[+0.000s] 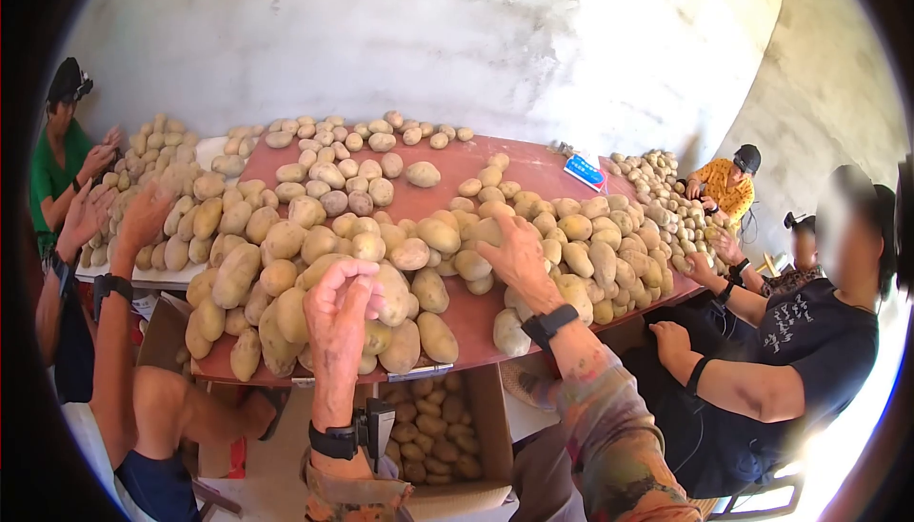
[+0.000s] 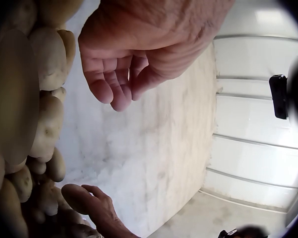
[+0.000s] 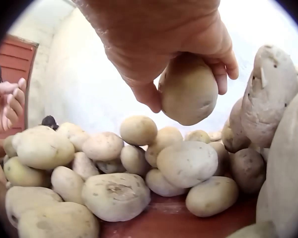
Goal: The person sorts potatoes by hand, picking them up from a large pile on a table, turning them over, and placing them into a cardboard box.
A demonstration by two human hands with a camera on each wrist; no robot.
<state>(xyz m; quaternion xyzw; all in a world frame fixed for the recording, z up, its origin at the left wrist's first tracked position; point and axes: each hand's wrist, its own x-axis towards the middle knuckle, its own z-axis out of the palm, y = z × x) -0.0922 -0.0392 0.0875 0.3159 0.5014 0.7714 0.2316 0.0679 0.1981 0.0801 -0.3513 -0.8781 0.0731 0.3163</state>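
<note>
My right hand grips a potato, thumb on one side and fingers on the other, above the heap. In the right wrist view this potato hangs over the other potatoes with a gap beneath it. My left hand is raised at the near side of the heap, palm turned inward. Its fingers curl loosely with nothing in them, as the left wrist view shows. Around both hands lie many potatoes piled on a reddish-brown table.
Below the near table edge stands a cardboard box holding potatoes. A blue-and-white package lies toward the back right. People sit at both sides, with another person's hands close at left. A pale wall rises behind.
</note>
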